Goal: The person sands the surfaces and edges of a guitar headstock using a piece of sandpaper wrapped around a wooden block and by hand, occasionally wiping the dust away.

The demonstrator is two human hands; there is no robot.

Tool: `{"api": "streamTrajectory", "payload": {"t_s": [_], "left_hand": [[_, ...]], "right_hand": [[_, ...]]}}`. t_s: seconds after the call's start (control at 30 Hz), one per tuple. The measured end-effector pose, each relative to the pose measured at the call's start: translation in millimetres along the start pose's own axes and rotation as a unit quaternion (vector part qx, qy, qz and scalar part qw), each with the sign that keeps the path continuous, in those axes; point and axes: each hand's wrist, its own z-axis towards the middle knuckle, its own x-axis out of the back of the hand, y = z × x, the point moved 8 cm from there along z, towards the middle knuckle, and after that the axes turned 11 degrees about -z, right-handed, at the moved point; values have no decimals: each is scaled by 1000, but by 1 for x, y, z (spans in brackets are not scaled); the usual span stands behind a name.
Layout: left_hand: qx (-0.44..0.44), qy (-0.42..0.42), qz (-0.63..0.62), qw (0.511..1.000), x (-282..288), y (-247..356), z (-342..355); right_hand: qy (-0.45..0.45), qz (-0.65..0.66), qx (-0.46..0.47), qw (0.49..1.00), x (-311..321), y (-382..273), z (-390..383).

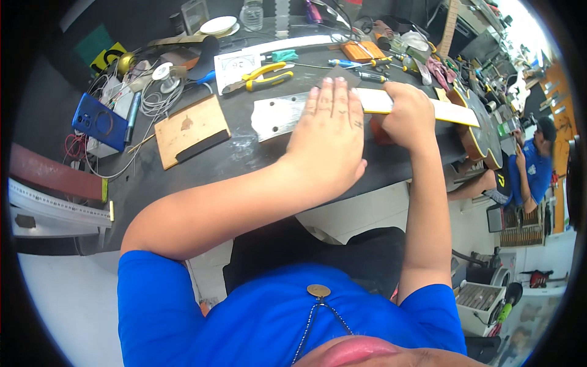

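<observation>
My left hand [330, 122] lies flat with fingers stretched over a white guitar neck [278, 116]. A dark grey piece, like sandpaper [344, 76], shows past its fingertips; how far it reaches beneath the palm is hidden. The neck's wide end has dark holes and a scuffed white face. Its narrower part runs right with a yellow edge. My right hand [413, 116] is closed around that narrower part, fingers over the far side. Just beyond the neck's right end, a guitar body [477, 125] rests at the table edge.
Pliers [263, 77] with yellow handles, a wooden board [189, 125] with a dark strip, and a blue phone [101, 122] lie left on the dark table [226, 168]. Screwdrivers [370, 76] and an orange block [361, 52] lie behind. A person [535, 162] in blue sits far right.
</observation>
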Motion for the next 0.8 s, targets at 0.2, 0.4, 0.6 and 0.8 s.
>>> {"api": "streamTrajectory", "payload": {"t_s": [0.2,0.4,0.6,0.8], "left_hand": [[-94,-34,-8,995,16,-14,-63],[-54,-60,-37,996,50,-81,-93],[36,-41,-12,998,38,-123,-87],[29,6,-127,991,41,-125,-83]], "right_hand": [[-24,0,-3,1000,-5,-3,1],[-31,-5,-16,999,-4,-3,2],[-1,4,-27,1000,0,-5,1],[29,15,1,999,1,-5,0]]}}
